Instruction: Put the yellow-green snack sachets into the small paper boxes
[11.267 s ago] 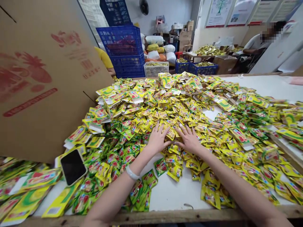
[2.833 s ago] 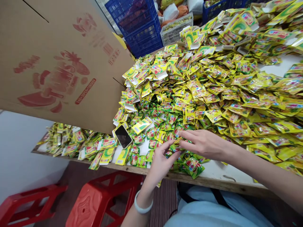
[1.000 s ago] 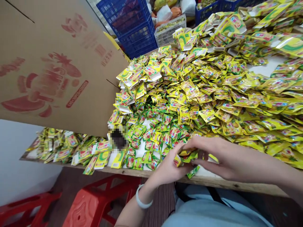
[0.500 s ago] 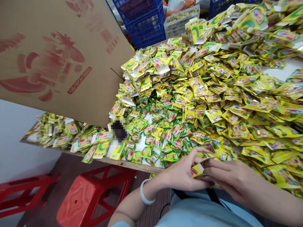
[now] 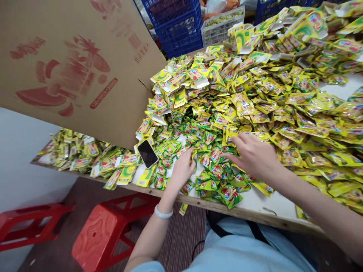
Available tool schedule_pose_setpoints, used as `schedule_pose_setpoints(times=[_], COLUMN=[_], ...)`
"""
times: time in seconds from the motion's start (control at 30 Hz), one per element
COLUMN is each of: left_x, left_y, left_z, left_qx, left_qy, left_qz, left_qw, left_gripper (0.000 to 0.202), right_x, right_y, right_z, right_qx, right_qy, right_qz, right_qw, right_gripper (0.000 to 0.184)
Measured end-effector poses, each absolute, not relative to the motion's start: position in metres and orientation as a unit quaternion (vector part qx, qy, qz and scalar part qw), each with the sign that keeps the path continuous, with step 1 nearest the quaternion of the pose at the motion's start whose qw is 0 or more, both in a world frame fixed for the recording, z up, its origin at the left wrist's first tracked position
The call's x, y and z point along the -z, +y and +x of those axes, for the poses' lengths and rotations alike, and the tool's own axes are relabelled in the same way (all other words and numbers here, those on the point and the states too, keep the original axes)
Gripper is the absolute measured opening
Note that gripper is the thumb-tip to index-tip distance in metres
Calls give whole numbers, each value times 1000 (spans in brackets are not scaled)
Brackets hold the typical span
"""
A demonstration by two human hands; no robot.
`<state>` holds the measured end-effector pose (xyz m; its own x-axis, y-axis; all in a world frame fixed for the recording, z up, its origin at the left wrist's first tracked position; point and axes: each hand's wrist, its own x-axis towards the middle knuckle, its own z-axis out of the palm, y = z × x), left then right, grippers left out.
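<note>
Toward the front edge of the desk (image 5: 279,204), left of its middle, the left hand (image 5: 183,170) reaches down among green packets (image 5: 229,194), its fingers curled close together. A bit of yellow shows by the fingertips, but I cannot tell whether they grip it. The right hand (image 5: 255,155) is half spread, thumb well apart from the bent fingers, over the line where the green packets meet the heap of yellow packets (image 5: 292,156); it appears to hold nothing, and whether its fingertips touch a packet is unclear.

The green packets lie loose between both hands and down to the front edge, some overlapping so that their lower layers are hidden. The yellow packets fill the desk's right side and run out of view. Small boxes (image 5: 198,77) with white ends are piled toward the back edge, many half buried.

A phone (image 5: 148,153) lies dark side up among packets near the front edge. Beside it, a large carton (image 5: 85,75) covers part of the desk's left end; its top and left side are cut off, its print partly smeared. Below, a red stool (image 5: 96,234) is cropped at the bottom.
</note>
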<state>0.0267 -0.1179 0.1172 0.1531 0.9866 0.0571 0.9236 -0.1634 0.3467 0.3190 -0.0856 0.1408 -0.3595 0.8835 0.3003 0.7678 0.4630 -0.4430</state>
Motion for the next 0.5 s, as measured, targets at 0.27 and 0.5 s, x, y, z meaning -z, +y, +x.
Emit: schedule_pose_setpoints(times=[0.27, 0.5], left_x=[-119, -151], left_y=[-107, -112], left_z=[21, 92], left_qx=[-448, -543], left_qy=[630, 524], left_qz=[532, 399], left_qw=[346, 520], left_gripper=[37, 36], right_x=[-140, -134], right_y=[-59, -73], right_z=[274, 269], right_qx=[-288, -531], right_qy=[-772, -524], right_qz=[-483, -384], right_qw=[297, 544], right_gripper=[21, 30])
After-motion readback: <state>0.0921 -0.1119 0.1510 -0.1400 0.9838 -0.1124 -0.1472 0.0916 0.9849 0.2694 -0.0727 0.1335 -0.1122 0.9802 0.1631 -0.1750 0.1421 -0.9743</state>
